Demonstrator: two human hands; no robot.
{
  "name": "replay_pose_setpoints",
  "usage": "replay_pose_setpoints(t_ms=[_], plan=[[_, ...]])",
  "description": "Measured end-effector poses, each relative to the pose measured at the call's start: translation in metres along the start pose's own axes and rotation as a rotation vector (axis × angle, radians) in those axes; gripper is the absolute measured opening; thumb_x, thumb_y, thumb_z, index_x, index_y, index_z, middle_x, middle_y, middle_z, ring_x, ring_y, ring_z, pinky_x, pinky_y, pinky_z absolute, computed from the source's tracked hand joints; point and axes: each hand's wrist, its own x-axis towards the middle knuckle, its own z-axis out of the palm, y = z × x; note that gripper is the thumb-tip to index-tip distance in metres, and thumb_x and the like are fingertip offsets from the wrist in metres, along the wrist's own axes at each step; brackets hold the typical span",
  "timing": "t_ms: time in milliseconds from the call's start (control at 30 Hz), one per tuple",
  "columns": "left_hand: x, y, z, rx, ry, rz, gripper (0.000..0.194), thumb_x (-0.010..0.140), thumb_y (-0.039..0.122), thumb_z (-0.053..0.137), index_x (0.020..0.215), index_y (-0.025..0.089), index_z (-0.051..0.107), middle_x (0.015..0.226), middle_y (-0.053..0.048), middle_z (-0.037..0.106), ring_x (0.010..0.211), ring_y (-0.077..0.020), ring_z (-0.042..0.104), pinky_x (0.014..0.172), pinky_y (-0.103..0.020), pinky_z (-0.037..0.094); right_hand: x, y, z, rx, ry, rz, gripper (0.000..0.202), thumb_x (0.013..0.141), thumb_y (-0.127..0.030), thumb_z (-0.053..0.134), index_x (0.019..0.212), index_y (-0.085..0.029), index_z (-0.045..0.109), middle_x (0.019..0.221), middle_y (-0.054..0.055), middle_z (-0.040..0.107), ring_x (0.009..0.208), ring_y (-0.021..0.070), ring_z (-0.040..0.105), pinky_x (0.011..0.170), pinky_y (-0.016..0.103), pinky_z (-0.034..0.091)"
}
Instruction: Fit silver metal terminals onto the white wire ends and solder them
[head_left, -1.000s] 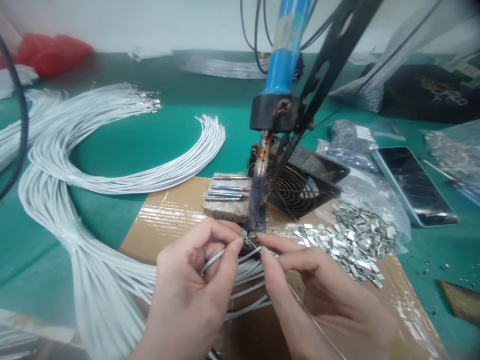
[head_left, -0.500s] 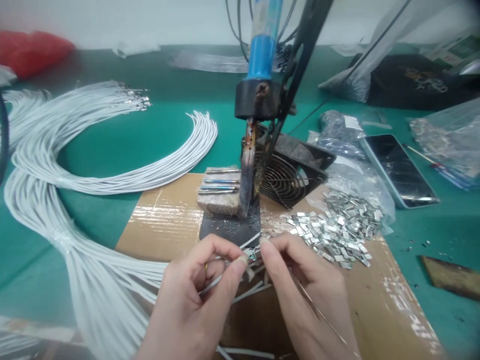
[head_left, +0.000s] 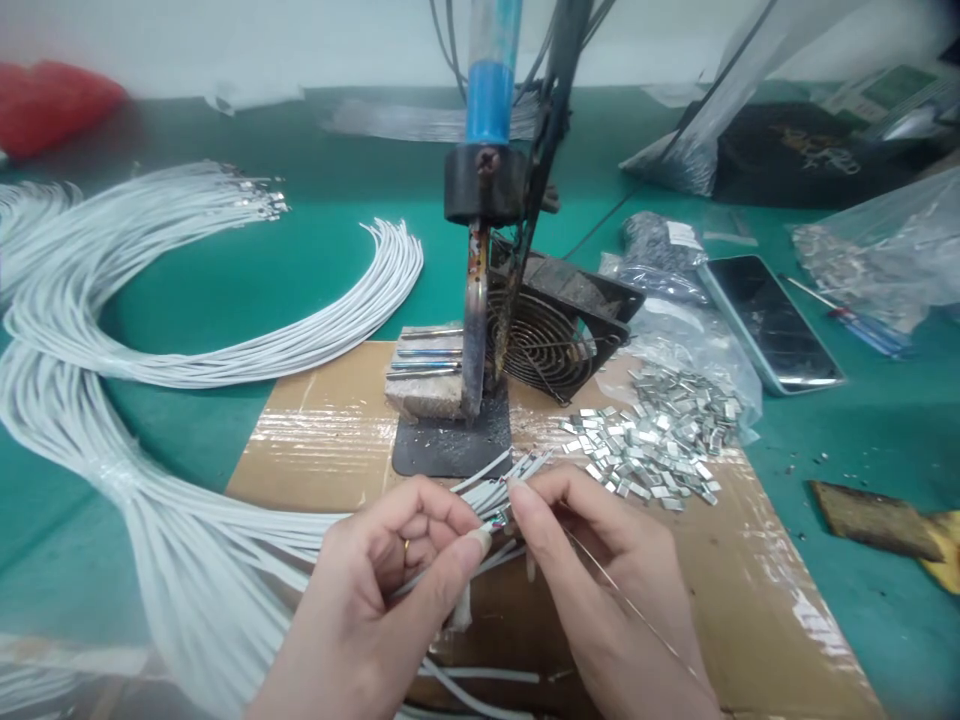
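Observation:
My left hand point(head_left: 401, 585) pinches a white cable point(head_left: 491, 525) between thumb and forefinger, close to its end, where small coloured cores show. Opposite it, my right hand point(head_left: 607, 560) has thumb and fingers pressed together at a tiny metal piece point(head_left: 504, 516) by that end; the fingertips partly cover it. A thin silvery wire point(head_left: 637, 607), which looks like solder, runs out of the right hand toward the lower right. Several more white cable ends point(head_left: 517, 470) lie just behind my fingers. Beyond them stands a blue-handled soldering iron point(head_left: 491, 105), clamped tip down.
Bundled white cables point(head_left: 112, 470) spread over the left side. Beside the iron are a block with metal rods point(head_left: 424, 390) and a black fan point(head_left: 559, 340). Small metal shells point(head_left: 652, 440) lie piled on the cardboard point(head_left: 315, 430). A phone point(head_left: 772, 320) and screwdriver point(head_left: 847, 315) lie right.
The view has shifted, so the bench things appear farther left. My hands are slightly nearer me relative to the iron's base, and more cable ends show behind them. Both grips stay closed.

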Motion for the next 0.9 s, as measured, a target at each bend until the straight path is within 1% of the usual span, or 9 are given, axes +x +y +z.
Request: replay_pose_setpoints(t_ms=[100, 200, 333, 400, 500, 600, 700, 767, 900], plan=[[0.000, 0.000, -0.001, 0.007, -0.004, -0.013, 0.031, 0.080, 0.046, 0.096, 0.079, 0.022, 0.077, 0.060, 0.007, 0.062, 0.056, -0.0088, 0.051, 0.055, -0.018, 0.038, -0.002, -0.002, 0.001, 0.026, -0.004, 0.023, 0.040, 0.099, -0.047, 0.071, 0.068, -0.025, 0.063, 0.062, -0.007, 0.049, 0.060, 0.0126, 0.043, 0.055, 0.027, 0.034], [0.000, -0.001, -0.001, 0.014, -0.007, -0.015, 0.031, 0.080, 0.046, 0.096, 0.079, 0.022, 0.078, 0.060, 0.007, 0.062, 0.057, -0.0087, 0.051, 0.055, -0.018, 0.037, -0.001, 0.004, -0.001, 0.054, 0.025, 0.038, 0.040, 0.100, -0.047, 0.074, 0.067, -0.025, 0.068, 0.061, -0.006, 0.054, 0.060, 0.0127, 0.051, 0.060, 0.024, 0.044], [-0.001, -0.005, 0.000, 0.030, -0.005, 0.000, 0.029, 0.081, 0.046, 0.094, 0.079, 0.022, 0.078, 0.061, 0.006, 0.064, 0.057, -0.0095, 0.052, 0.056, -0.020, 0.038, 0.007, 0.023, -0.016, 0.240, 0.037, -0.022, 0.050, 0.102, -0.070, 0.070, 0.089, -0.027, 0.092, 0.072, 0.002, 0.078, 0.067, 0.0144, 0.070, 0.063, 0.020, 0.057], [-0.001, -0.006, 0.001, 0.043, -0.006, 0.006, 0.029, 0.082, 0.046, 0.093, 0.079, 0.022, 0.078, 0.061, 0.006, 0.064, 0.057, -0.0098, 0.053, 0.056, -0.020, 0.039, 0.011, 0.031, -0.026, 0.350, 0.075, -0.008, 0.063, 0.100, -0.080, 0.064, 0.093, -0.027, 0.096, 0.079, 0.006, 0.085, 0.066, 0.0160, 0.074, 0.060, 0.021, 0.061], [-0.002, -0.005, 0.001, 0.053, -0.016, 0.009, 0.028, 0.083, 0.046, 0.092, 0.079, 0.022, 0.077, 0.061, 0.006, 0.064, 0.056, -0.0104, 0.053, 0.056, -0.021, 0.039, 0.013, 0.040, -0.041, 0.366, 0.181, 0.024, 0.066, 0.096, -0.085, 0.066, 0.084, -0.027, 0.095, 0.073, 0.007, 0.085, 0.063, 0.0164, 0.074, 0.056, 0.020, 0.061], [-0.002, -0.006, 0.001, 0.065, -0.028, 0.009, 0.030, 0.083, 0.047, 0.092, 0.079, 0.023, 0.075, 0.060, 0.006, 0.064, 0.055, -0.0115, 0.054, 0.056, -0.022, 0.041, 0.010, 0.047, -0.052, 0.336, 0.250, 0.029, 0.063, 0.097, -0.083, 0.068, 0.082, -0.028, 0.094, 0.073, 0.005, 0.085, 0.064, 0.0143, 0.074, 0.061, 0.018, 0.061], [0.000, -0.008, -0.002, 0.078, -0.036, 0.009, 0.030, 0.083, 0.047, 0.093, 0.080, 0.023, 0.075, 0.061, 0.006, 0.063, 0.056, -0.0119, 0.055, 0.058, -0.022, 0.044, 0.005, 0.054, -0.057, 0.307, 0.261, 0.036, 0.065, 0.102, -0.081, 0.063, 0.081, -0.027, 0.094, 0.074, 0.005, 0.085, 0.066, 0.0137, 0.074, 0.064, 0.018, 0.060], [0.001, -0.011, -0.004, 0.086, -0.082, 0.021, 0.029, 0.083, 0.045, 0.094, 0.082, 0.023, 0.075, 0.061, 0.006, 0.064, 0.056, -0.0116, 0.056, 0.056, -0.021, 0.045, 0.003, 0.059, -0.057, 0.283, 0.250, 0.047, 0.067, 0.104, -0.080, 0.060, 0.083, -0.026, 0.094, 0.075, 0.005, 0.084, 0.067, 0.0141, 0.073, 0.066, 0.019, 0.059], [0.001, -0.013, -0.004, 0.080, -0.078, 0.035, 0.028, 0.084, 0.045, 0.094, 0.081, 0.023, 0.076, 0.060, 0.006, 0.065, 0.055, -0.0113, 0.058, 0.055, -0.020, 0.045, 0.003, 0.064, -0.055, 0.240, 0.245, 0.082, 0.064, 0.099, -0.081, 0.068, 0.083, -0.026, 0.094, 0.077, 0.005, 0.084, 0.070, 0.0141, 0.074, 0.068, 0.018, 0.060]])
